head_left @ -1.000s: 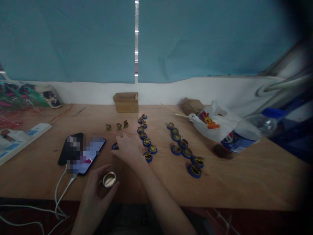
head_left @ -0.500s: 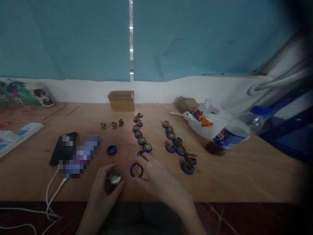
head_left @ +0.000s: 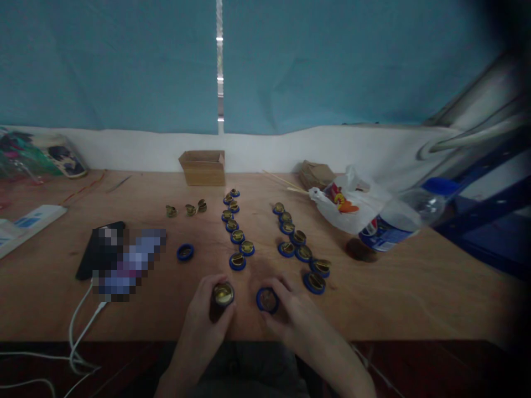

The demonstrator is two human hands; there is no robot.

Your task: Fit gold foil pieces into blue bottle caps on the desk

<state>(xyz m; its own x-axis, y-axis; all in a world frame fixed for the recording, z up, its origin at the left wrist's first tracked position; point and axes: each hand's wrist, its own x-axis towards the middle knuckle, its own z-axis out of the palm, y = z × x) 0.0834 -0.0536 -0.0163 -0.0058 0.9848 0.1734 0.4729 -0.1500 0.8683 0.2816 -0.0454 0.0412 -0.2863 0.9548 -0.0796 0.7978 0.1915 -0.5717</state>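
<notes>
Near the front edge of the table, my left hand [head_left: 206, 315] is closed around a round brass-coloured piece [head_left: 223, 294] with a slit across its top. To its right, my right hand [head_left: 290, 309] grips a blue ring [head_left: 266, 299] between thumb and fingers, its middle facing up. The two pieces are apart. Beyond my hands, several brass pieces seated in blue rings [head_left: 237, 261] form a column, and more of them [head_left: 314, 282] form another column to the right. One loose blue ring [head_left: 185, 252] lies to the left, with three loose brass pieces [head_left: 191, 210] behind it.
A small open cardboard box [head_left: 204, 168] stands by the wall. At the right are a white plastic bag [head_left: 352, 213], a cola bottle [head_left: 385, 229] lying tilted and a brown paper packet [head_left: 316, 175]. At the left lie a black phone [head_left: 89, 260], a blurred-out phone-like object, cables and a power strip [head_left: 31, 229].
Both hands have moved right with what they hold. My right hand has drawn the blue ring away from the column, uncovering its nearest piece. The view has shifted slightly.
</notes>
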